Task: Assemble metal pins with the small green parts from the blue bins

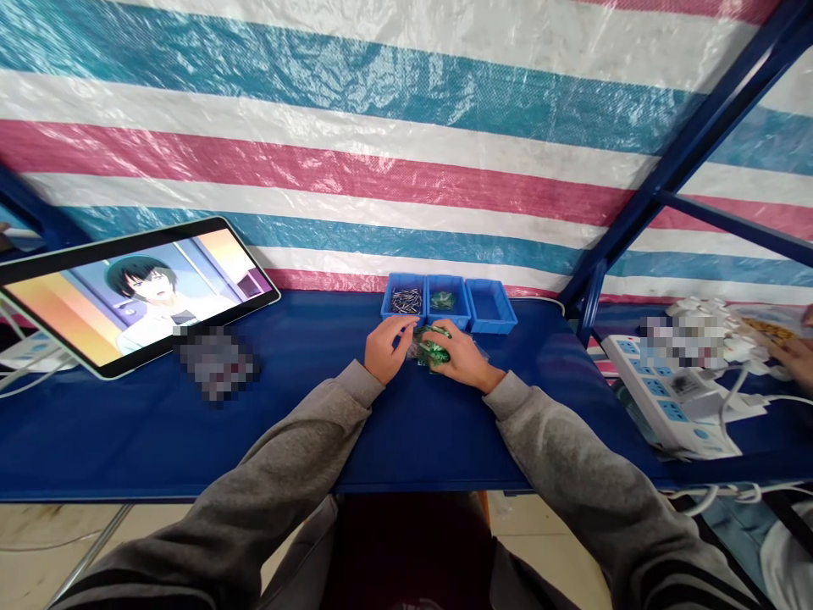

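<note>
Both of my hands rest on the blue table [127, 432] just in front of three small blue bins. My left hand [386, 347] has its fingers curled, its fingertips touching a clear bag of small green parts [432, 347]. My right hand [458, 354] lies over that bag with fingers closed on it. The left bin [404, 300] holds small metal pins, the middle bin [447, 301] holds a few green parts, and the right bin [492, 307] looks empty. Grey sleeves cover both arms.
A tablet [136, 292] playing a cartoon leans at the left, with a blurred object [216, 363] before it. A white power strip [666, 394] with cables lies at the right, where another person's hand [797, 356] shows. A striped tarp and blue frame stand behind.
</note>
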A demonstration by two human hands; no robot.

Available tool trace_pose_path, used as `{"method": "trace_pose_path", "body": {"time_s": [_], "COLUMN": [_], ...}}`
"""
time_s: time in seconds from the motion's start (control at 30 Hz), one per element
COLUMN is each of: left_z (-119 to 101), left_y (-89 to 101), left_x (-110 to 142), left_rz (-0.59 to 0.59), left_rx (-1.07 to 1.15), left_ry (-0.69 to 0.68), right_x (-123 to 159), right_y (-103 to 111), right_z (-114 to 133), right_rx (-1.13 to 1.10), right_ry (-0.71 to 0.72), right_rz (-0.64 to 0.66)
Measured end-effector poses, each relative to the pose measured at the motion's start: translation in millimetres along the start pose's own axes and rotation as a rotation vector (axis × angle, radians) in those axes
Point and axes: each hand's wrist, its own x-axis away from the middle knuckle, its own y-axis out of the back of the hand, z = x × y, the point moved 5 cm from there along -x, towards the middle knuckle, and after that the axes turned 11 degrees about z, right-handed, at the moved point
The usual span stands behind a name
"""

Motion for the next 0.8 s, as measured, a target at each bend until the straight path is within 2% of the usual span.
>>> {"method": "trace_pose_path", "body": {"time_s": [0.17, 0.53, 0.8], "left_z": [11, 12, 10], "left_y": [-6.1, -1.8, 1.9], "left_x": [-1, 10, 9], "left_rz": [0.016, -0.037, -0.062], "left_rx": [0.014, 0.064, 0.123], "left_ry": [0.104, 0.184, 0.207], "right_x": [0, 4, 7], "right_y": [-5, -11, -9], "right_z": [1, 6, 14], "right_rx": [0.041, 0.216, 0.305], "right_ry": [-0.002, 0.001, 0.063], "right_rz": [0.069, 0.174, 0.183]}}
